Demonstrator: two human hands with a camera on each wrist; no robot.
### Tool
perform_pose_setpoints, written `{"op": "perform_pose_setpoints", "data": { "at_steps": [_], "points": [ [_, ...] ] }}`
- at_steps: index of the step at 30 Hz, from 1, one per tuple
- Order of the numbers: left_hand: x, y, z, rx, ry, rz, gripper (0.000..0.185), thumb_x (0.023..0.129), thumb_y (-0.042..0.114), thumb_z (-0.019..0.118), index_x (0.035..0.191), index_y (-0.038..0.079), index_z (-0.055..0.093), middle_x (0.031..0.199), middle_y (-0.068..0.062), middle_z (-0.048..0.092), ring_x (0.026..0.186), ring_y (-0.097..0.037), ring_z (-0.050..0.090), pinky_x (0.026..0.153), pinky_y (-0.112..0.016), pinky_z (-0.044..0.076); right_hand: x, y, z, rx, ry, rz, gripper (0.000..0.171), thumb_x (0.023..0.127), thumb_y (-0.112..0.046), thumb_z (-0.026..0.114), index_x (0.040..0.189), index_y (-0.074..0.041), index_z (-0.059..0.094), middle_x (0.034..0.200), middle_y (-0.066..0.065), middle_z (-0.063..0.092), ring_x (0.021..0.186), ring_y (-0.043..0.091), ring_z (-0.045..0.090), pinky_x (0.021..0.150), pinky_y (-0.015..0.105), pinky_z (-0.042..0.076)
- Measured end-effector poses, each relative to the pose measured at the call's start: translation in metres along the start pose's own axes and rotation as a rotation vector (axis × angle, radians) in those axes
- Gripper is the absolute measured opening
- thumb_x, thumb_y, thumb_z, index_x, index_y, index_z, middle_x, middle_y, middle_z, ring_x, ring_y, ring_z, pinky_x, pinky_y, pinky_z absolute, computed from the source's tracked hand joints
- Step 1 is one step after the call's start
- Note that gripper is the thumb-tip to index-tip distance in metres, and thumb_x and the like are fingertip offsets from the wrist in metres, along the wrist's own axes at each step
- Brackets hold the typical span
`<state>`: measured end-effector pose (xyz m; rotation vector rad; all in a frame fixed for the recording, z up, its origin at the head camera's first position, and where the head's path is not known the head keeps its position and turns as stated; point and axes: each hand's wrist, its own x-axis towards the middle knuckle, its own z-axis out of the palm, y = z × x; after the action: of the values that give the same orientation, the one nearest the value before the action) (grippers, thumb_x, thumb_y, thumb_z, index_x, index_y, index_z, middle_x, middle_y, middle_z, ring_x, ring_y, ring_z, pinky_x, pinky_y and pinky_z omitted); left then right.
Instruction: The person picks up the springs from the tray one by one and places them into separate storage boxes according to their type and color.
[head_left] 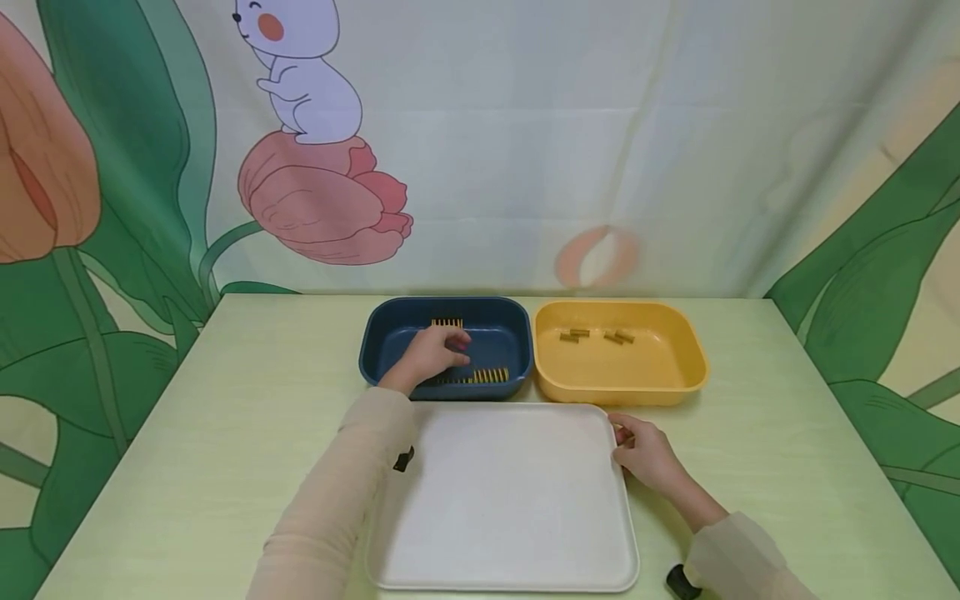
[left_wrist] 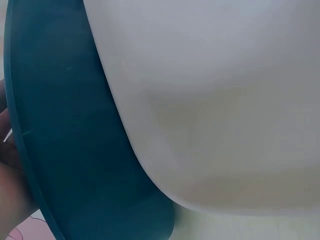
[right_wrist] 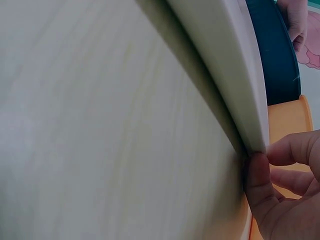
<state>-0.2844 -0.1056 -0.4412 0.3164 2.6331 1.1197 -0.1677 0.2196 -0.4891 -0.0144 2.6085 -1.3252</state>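
Observation:
My left hand (head_left: 435, 354) reaches into the dark blue bin (head_left: 517, 333), its fingers loosely bent with a gap between thumb and forefinger. Nothing shows held there. Comb-like rows of thin yellow pieces lie in this bin, one row (head_left: 447, 322) by the far wall and another row (head_left: 491, 376) by the near wall. In the left wrist view the bin wall (left_wrist: 70, 120) hides most of that hand. My right hand (head_left: 648, 450) pinches the white tray (head_left: 510, 500) at its far right corner. Thumb and forefinger meet at its rim (right_wrist: 230, 65) in the right wrist view.
A yellow bin (head_left: 622, 372) stands right beside the blue one, holding several short brownish rods (head_left: 618, 337). Both bins are just beyond the tray on the pale green table (head_left: 187, 467). Behind the table hangs a printed curtain (head_left: 487, 167).

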Motion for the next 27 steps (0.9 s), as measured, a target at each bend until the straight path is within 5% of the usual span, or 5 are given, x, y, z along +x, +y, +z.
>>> {"op": "perform_pose_setpoints", "data": {
  "at_steps": [14,27],
  "points": [
    [-0.008,-0.002,-0.010,-0.028,0.015,0.012,0.036,0.093,0.009,0.064,0.128,-0.001,0.060,0.124,-0.019,0.064,0.116,-0.032,0.059,0.099,-0.044,0.048,0.003,0.000,-0.006,-0.039,-0.021,-0.032,0.054,0.076,0.009,0.056,0.130,0.016,0.050,0.089,0.014,0.054,0.068,0.015,0.052,0.055,0.025,0.047],
    [-0.014,-0.008,-0.020,-0.043,0.051,0.018,0.036,0.094,0.010,0.063,0.128,-0.002,0.060,0.122,-0.019,0.064,0.113,-0.032,0.060,0.097,-0.044,0.050,0.003,-0.012,-0.027,-0.044,-0.061,-0.090,0.038,0.087,0.002,0.060,0.124,0.013,0.055,0.105,0.024,0.058,0.075,0.017,0.059,0.060,0.031,0.053]
  ]
}}
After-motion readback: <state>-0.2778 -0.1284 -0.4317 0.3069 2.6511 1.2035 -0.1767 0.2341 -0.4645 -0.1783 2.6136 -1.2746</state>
